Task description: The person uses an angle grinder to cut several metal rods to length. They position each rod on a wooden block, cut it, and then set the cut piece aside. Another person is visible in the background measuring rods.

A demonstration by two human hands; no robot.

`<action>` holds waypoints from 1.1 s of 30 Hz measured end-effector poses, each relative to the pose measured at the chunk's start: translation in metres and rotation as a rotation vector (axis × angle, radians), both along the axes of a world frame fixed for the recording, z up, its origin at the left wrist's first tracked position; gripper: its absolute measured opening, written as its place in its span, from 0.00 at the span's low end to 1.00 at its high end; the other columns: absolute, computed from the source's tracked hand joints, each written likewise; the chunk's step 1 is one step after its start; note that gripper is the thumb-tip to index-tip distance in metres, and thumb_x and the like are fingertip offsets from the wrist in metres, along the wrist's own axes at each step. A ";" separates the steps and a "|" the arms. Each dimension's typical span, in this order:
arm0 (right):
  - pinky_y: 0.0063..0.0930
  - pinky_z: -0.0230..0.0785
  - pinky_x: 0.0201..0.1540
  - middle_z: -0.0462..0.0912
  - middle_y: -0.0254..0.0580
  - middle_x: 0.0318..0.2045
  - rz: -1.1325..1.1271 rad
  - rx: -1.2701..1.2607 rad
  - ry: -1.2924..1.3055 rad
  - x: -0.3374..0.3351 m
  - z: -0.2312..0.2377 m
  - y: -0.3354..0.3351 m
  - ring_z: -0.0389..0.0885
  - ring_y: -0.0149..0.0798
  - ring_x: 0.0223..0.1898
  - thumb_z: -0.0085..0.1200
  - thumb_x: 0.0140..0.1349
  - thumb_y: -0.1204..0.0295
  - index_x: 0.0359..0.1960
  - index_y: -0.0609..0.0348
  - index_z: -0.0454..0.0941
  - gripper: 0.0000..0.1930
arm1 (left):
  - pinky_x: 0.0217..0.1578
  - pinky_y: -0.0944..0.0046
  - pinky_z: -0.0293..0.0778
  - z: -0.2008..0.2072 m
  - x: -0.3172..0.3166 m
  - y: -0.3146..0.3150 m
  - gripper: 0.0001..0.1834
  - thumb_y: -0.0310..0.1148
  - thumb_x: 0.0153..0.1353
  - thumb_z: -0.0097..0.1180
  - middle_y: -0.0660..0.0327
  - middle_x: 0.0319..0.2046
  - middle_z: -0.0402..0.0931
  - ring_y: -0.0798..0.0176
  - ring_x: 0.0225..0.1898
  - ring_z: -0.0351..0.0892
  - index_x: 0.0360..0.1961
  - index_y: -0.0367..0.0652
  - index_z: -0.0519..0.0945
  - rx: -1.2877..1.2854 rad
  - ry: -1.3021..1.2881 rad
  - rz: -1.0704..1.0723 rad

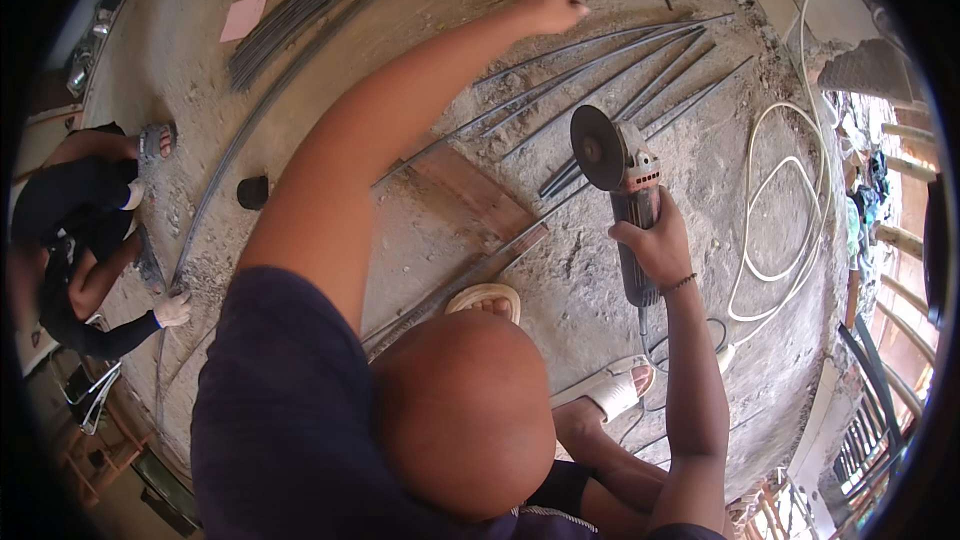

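In my right hand (662, 246) is an angle grinder (634, 202), gripped round its dark body. Its black cutting disc (597, 148) faces up and left, and a cord runs from the lower end. My left hand (552, 6) is stretched far forward over the floor, fingers curled in and slightly blurred. Whatever it may hold is hidden. Below that hand several thin steel rods (600, 70) lie fanned out on the ground. Some cross a reddish-brown wooden board (478, 190) between my arms. The disc is close to the rods' near ends; I cannot tell whether it touches any.
A bundle of long dark rods (310, 5) curves across the far left, beside a pink sheet (243, 17). A pale hose or cable (748, 240) lies coiled at right. A co-worker in gloves (172, 310) crouches at left, near a dark round object (253, 192). My sandals (618, 388) are close by.
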State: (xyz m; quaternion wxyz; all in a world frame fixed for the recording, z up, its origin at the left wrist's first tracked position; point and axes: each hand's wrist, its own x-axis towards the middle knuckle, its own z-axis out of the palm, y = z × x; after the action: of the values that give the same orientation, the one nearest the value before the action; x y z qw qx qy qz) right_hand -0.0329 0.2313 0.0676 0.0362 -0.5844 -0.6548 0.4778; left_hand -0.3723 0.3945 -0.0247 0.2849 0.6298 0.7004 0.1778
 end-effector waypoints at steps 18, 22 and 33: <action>0.43 0.78 0.52 0.87 0.63 0.43 0.229 0.217 0.115 -0.077 -0.016 0.047 0.87 0.59 0.46 0.71 0.42 0.57 0.51 0.71 0.78 0.36 | 0.40 0.44 0.77 0.000 -0.057 -0.374 0.34 0.60 0.72 0.55 0.37 0.32 0.82 0.34 0.36 0.83 0.38 0.30 0.82 -0.226 0.130 0.451; 0.45 0.77 0.54 0.87 0.66 0.44 0.223 0.270 0.076 -0.090 -0.016 0.041 0.87 0.62 0.48 0.70 0.42 0.57 0.51 0.72 0.77 0.37 | 0.39 0.43 0.76 0.001 -0.050 -0.362 0.34 0.60 0.73 0.53 0.37 0.31 0.82 0.34 0.36 0.83 0.36 0.31 0.83 -0.160 0.042 0.393; 0.47 0.78 0.51 0.86 0.66 0.41 0.170 0.281 -0.015 -0.099 -0.041 0.024 0.87 0.63 0.46 0.71 0.42 0.57 0.49 0.69 0.76 0.35 | 0.37 0.48 0.77 -0.009 -0.049 -0.350 0.33 0.59 0.70 0.59 0.42 0.28 0.83 0.42 0.32 0.84 0.35 0.31 0.86 -0.050 -0.019 0.417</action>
State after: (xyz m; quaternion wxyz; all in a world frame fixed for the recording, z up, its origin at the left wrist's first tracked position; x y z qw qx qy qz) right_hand -0.1316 0.2554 0.0261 0.0724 -0.5196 -0.7626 0.3785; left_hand -0.4211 0.0450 -0.0335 0.2641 0.4620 0.8172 0.2215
